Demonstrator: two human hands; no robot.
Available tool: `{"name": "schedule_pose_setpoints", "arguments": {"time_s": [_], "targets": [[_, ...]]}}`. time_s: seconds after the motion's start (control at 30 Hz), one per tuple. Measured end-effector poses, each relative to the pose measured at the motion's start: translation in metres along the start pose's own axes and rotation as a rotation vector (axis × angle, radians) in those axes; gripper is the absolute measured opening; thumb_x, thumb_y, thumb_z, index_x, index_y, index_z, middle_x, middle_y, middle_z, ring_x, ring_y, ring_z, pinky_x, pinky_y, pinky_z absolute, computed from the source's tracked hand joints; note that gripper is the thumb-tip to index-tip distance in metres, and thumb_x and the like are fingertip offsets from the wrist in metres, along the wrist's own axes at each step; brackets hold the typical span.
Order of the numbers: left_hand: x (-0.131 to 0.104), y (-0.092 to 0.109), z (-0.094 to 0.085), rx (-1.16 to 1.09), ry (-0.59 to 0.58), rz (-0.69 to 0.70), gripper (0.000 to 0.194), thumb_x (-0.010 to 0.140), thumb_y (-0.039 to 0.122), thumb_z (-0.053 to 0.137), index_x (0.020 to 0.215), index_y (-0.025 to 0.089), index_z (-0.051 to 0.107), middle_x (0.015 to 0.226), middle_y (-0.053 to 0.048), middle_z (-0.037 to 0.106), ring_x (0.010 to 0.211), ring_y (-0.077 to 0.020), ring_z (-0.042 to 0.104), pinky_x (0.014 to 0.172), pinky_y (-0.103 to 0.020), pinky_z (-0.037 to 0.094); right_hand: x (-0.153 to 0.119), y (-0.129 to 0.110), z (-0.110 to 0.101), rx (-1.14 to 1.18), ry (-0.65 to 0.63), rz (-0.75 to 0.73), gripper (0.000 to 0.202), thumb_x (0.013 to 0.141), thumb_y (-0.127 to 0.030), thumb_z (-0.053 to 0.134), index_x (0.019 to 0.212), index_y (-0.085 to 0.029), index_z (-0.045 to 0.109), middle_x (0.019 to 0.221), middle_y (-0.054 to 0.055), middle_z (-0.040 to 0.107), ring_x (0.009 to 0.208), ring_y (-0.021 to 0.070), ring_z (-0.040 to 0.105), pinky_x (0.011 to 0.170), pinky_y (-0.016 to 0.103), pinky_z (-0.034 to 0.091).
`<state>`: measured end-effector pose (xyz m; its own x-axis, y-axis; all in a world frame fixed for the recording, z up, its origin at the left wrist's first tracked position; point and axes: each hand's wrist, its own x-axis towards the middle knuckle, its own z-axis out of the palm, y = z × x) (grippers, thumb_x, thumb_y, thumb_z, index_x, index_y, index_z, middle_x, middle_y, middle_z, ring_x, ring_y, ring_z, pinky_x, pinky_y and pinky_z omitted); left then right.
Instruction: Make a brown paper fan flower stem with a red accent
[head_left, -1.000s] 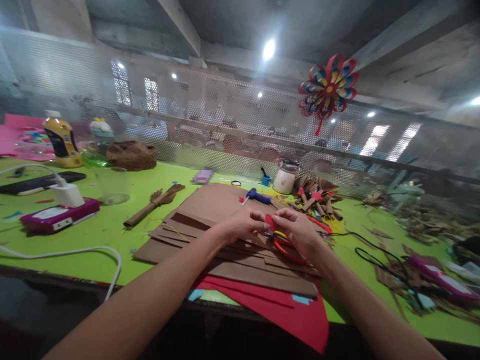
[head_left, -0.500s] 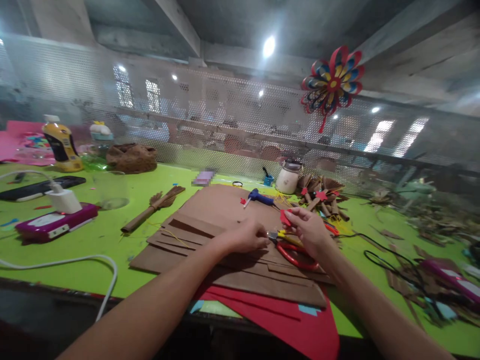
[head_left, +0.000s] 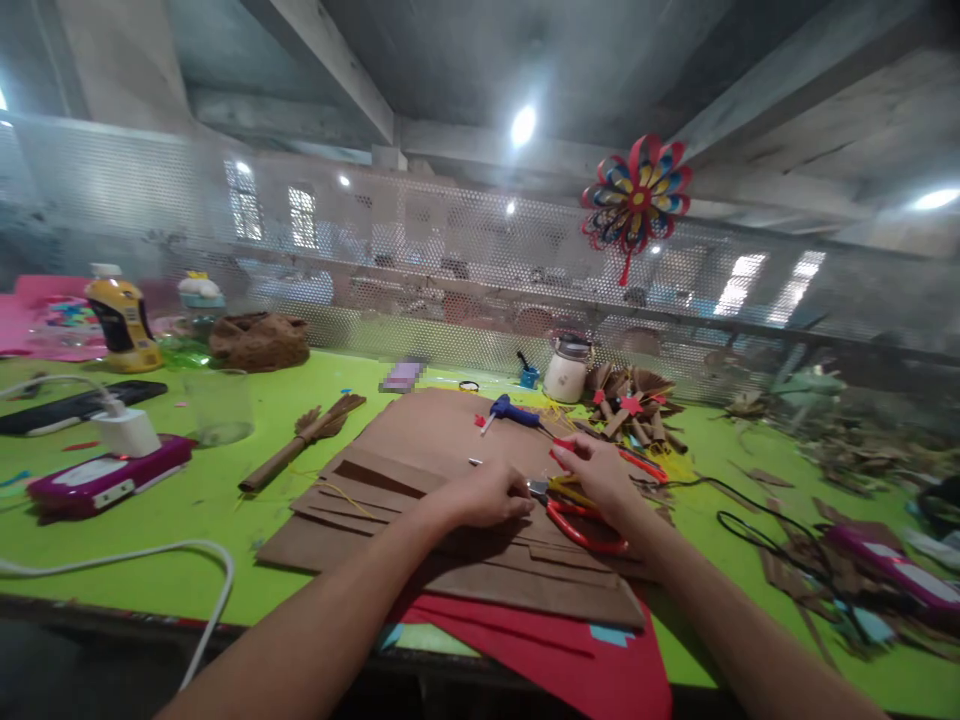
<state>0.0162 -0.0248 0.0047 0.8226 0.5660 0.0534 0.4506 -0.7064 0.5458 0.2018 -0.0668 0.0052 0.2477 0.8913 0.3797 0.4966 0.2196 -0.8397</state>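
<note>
My right hand (head_left: 604,475) pinches a small red paper piece (head_left: 561,450) between thumb and fingers, above the brown paper sheets (head_left: 420,425). My left hand (head_left: 499,492) is curled low over the sheets, its fingertips closed; whatever is in them is hidden. Between the hands lie red-handled scissors (head_left: 581,530) and a yellow-handled tool (head_left: 566,492), partly covered by my right hand. A thin silver tip shows just beyond my left hand. Farther off, a blue glue gun (head_left: 512,410) rests on the brown paper beside a small red cutout (head_left: 479,421).
A rolled brown paper stalk (head_left: 296,447) lies left, near a clear cup (head_left: 219,405) and a purple power strip (head_left: 112,478). At the back stand a white jar (head_left: 566,370) and a bundle of brown paper stalks (head_left: 637,405). A black cord (head_left: 739,520) crosses the right side.
The camera view has tilted up slightly, so the table sits lower. My right hand with the red paper piece has shifted slightly nearer the scissors; my left hand keeps its place.
</note>
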Motion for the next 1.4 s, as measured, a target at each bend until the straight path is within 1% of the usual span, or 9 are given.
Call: {"name": "schedule_pose_setpoints", "arguments": {"time_s": [0.13,0.37,0.5,0.57,0.73,0.93,1.13,1.27,1.4], "targets": [[-0.002,-0.002,0.003,-0.009,0.004,0.030,0.022,0.071,0.028,0.054,0.078,0.014,0.068,0.065,-0.001,0.062,0.055,-0.0104,0.046,0.051,-0.021,0.031,0.030,-0.010,0.021,-0.312,-0.177,-0.138,0.017,0.072,-0.031,0.053,0.068,-0.018,0.063,0.061,0.000,0.060,0.058,0.0143,0.052,0.056,0.026,0.040],[-0.002,-0.007,0.006,-0.002,-0.001,0.019,0.021,0.071,0.026,0.054,0.081,0.016,0.069,0.071,-0.002,0.066,0.060,-0.0123,0.052,0.053,-0.021,0.035,0.103,-0.039,0.104,-0.511,-0.290,-0.087,0.008,0.068,-0.017,0.064,0.061,-0.015,0.064,0.063,0.004,0.063,0.068,0.0179,0.058,0.062,0.026,0.041],[0.002,-0.011,0.009,0.025,0.004,0.026,0.021,0.070,0.027,0.054,0.080,0.017,0.069,0.072,-0.003,0.067,0.062,-0.0140,0.054,0.055,-0.022,0.037,0.111,-0.035,0.138,-0.567,-0.338,0.007,0.021,0.084,-0.029,0.053,0.099,-0.016,0.058,0.103,0.007,0.059,0.089,0.0178,0.057,0.076,0.033,0.048],[0.003,-0.011,0.011,0.037,0.014,0.040,0.022,0.070,0.029,0.054,0.080,0.017,0.069,0.073,-0.004,0.067,0.062,-0.0147,0.055,0.056,-0.022,0.038,0.108,-0.034,0.142,-0.548,-0.348,0.004,0.021,0.083,-0.028,0.054,0.100,-0.016,0.059,0.104,0.008,0.058,0.090,0.0184,0.057,0.077,0.033,0.048],[0.000,-0.010,0.009,0.016,0.007,0.040,0.023,0.070,0.027,0.052,0.080,0.016,0.069,0.072,-0.004,0.067,0.062,-0.0144,0.054,0.054,-0.022,0.037,0.096,-0.051,0.112,-0.372,-0.380,-0.110,0.011,0.069,-0.019,0.063,0.060,-0.012,0.065,0.061,0.004,0.062,0.063,0.0161,0.057,0.059,0.027,0.044],[-0.002,-0.007,0.007,0.003,0.002,0.029,0.026,0.071,0.028,0.050,0.082,0.014,0.069,0.069,-0.003,0.065,0.059,-0.0120,0.050,0.052,-0.020,0.033,0.072,-0.052,0.000,-0.015,-0.261,-0.213,0.027,0.065,-0.039,0.063,0.073,-0.014,0.069,0.061,0.003,0.063,0.055,0.0124,0.053,0.054,0.025,0.040],[0.001,-0.008,0.008,0.035,0.017,-0.009,0.029,0.072,0.031,0.049,0.083,0.014,0.069,0.062,-0.001,0.061,0.056,-0.0106,0.044,0.051,-0.020,0.031,0.066,-0.015,-0.104,-0.561,-0.146,-0.101,0.026,0.064,-0.040,0.061,0.063,-0.016,0.070,0.060,0.006,0.065,0.056,0.0165,0.055,0.052,0.026,0.040],[0.002,-0.011,0.009,-0.020,0.035,-0.013,0.028,0.072,0.032,0.050,0.081,0.014,0.068,0.062,0.001,0.059,0.058,-0.0101,0.045,0.052,-0.019,0.030,0.061,-0.012,-0.092,-0.523,0.051,-0.324,0.022,0.063,-0.038,0.060,0.060,-0.018,0.070,0.091,0.008,0.068,0.079,0.0216,0.060,0.065,0.029,0.044],[0.002,-0.011,0.008,-0.128,0.016,-0.037,0.028,0.072,0.032,0.049,0.079,0.012,0.067,0.062,0.002,0.057,0.057,-0.0095,0.045,0.053,-0.019,0.031,0.049,-0.014,-0.049,-0.194,0.071,-0.181,0.033,0.068,-0.042,0.056,0.073,-0.013,0.071,0.065,0.005,0.064,0.058,0.0152,0.055,0.055,0.026,0.042]]}}
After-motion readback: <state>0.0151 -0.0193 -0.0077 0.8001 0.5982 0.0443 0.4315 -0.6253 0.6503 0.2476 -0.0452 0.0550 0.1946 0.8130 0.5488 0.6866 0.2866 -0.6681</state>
